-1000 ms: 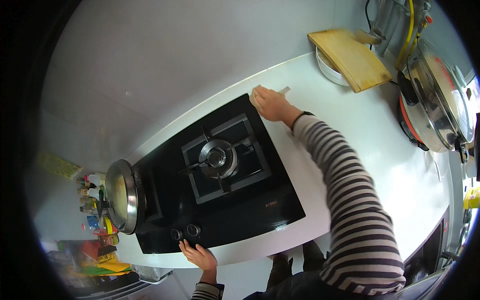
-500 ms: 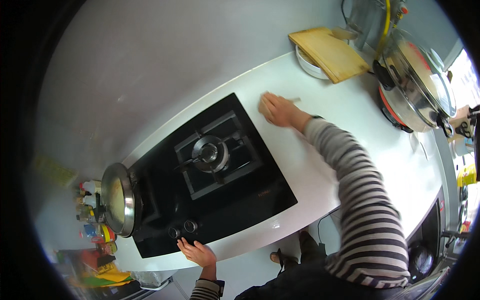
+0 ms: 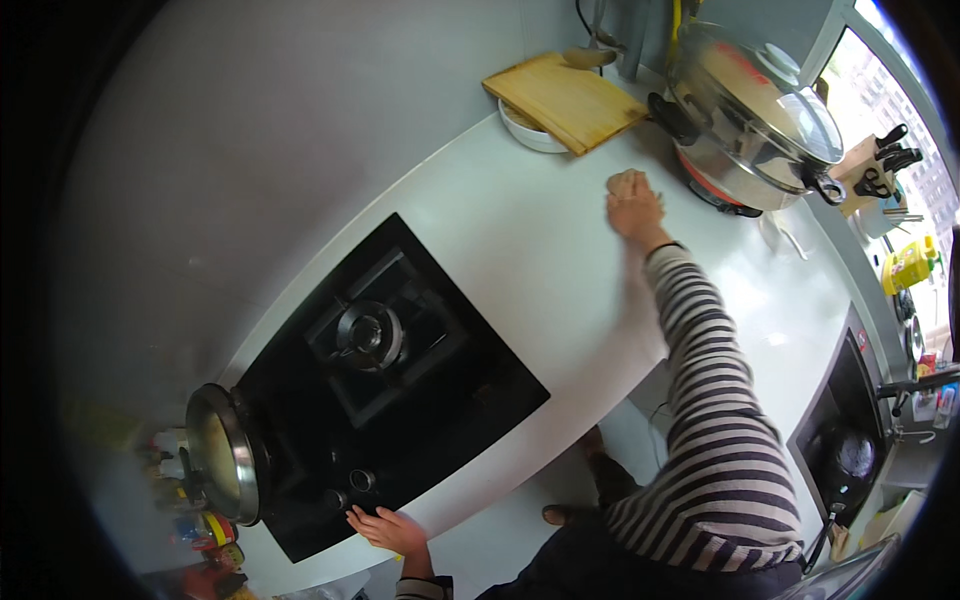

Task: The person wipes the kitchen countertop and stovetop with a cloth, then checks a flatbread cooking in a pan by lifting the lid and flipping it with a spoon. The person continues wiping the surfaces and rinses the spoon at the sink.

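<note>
My right hand (image 3: pixel 634 208) presses down on the white countertop (image 3: pixel 500 230), to the right of the stove and in front of the cutting board. Its fingers are curled over a pale cloth (image 3: pixel 624 184), mostly hidden beneath them. My left hand (image 3: pixel 388 530) rests with fingers spread at the front edge of the black gas stove (image 3: pixel 440 400), just below the two control knobs (image 3: pixel 361 480). It holds nothing.
A lidded pan (image 3: pixel 222 455) stands on the stove's left burner, with bottles and jars beyond. A wooden cutting board (image 3: pixel 570 95) leans over a white bowl (image 3: pixel 530 130). A large steamer pot (image 3: pixel 750 125), knife block (image 3: pixel 875 170) and dark sink (image 3: pixel 845 440) are at right.
My right hand has slid rightward across the countertop, from beside the stove toward the steamer pot. My left hand stays at the stove's front edge. The whole view has shifted right.
</note>
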`<state>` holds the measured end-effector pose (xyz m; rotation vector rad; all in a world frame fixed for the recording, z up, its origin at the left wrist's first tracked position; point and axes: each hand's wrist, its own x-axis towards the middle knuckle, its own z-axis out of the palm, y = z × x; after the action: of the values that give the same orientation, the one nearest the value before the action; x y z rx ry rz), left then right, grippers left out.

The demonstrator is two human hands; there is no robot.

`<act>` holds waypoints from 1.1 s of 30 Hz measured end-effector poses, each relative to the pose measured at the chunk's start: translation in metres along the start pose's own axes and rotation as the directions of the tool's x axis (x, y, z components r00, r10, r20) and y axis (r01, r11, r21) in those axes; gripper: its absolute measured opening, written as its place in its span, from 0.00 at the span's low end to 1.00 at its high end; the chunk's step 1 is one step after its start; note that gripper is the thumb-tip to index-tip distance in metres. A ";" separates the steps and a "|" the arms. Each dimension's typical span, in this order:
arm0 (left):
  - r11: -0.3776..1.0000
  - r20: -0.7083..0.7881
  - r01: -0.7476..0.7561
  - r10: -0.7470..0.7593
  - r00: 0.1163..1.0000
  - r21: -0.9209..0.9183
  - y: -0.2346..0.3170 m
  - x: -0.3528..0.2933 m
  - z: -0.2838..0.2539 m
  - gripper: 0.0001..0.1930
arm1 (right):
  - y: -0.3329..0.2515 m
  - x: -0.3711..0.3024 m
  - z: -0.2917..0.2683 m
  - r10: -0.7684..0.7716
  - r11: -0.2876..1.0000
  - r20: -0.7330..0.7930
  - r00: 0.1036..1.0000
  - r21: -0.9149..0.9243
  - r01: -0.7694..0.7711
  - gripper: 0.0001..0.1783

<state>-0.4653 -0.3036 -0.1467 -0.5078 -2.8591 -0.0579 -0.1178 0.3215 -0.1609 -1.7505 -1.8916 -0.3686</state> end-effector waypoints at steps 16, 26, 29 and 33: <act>1.000 0.011 0.006 -0.006 1.000 0.019 0.000 0.011 0.011 0.29 | 0.092 -0.107 -0.136 -0.222 0.964 0.074 0.972 0.166 0.207 0.13; 1.000 -0.010 -0.011 0.011 1.000 0.007 0.003 0.008 0.004 0.28 | -0.081 -0.211 -0.162 -0.505 0.744 -0.012 0.863 0.500 0.442 0.19; 1.000 -0.021 -0.022 0.022 1.000 -0.019 0.002 0.006 0.003 0.28 | -0.005 -0.197 -0.173 -0.525 0.808 0.274 0.806 0.457 0.371 0.12; 1.000 -0.049 -0.025 0.025 0.998 -0.018 0.002 0.011 0.004 0.28 | 0.125 -0.193 -0.199 0.000 0.979 0.011 1.000 0.203 -0.002 0.15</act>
<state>-0.4752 -0.2975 -0.1479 -0.5383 -2.8065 -0.0914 0.0469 0.0694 -0.1226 -1.6211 -1.8647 -0.1592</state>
